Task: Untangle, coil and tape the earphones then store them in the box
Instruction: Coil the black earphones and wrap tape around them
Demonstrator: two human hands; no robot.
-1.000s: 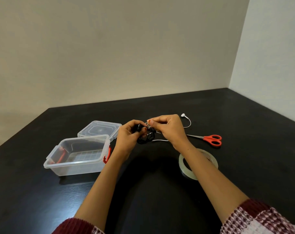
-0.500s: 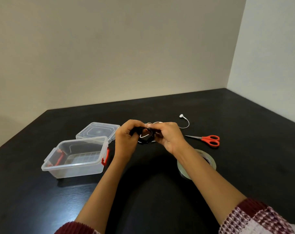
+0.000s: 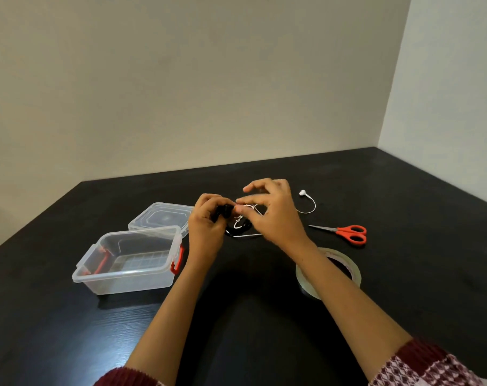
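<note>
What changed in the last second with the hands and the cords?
The right hand has opened from its curl over the tangle: its index and outer fingers now lift and spread, while thumb and a finger pinch the white cord, drawing a loop out. The left hand still grips the black cord. Earbud, scissors, tape, box and lid lie as before.

Left hand (image 3: 206,231) and right hand (image 3: 277,218) pinch tangled earphones (image 3: 240,222) (lidless box (image 3: 126,280) nearby).
</note>
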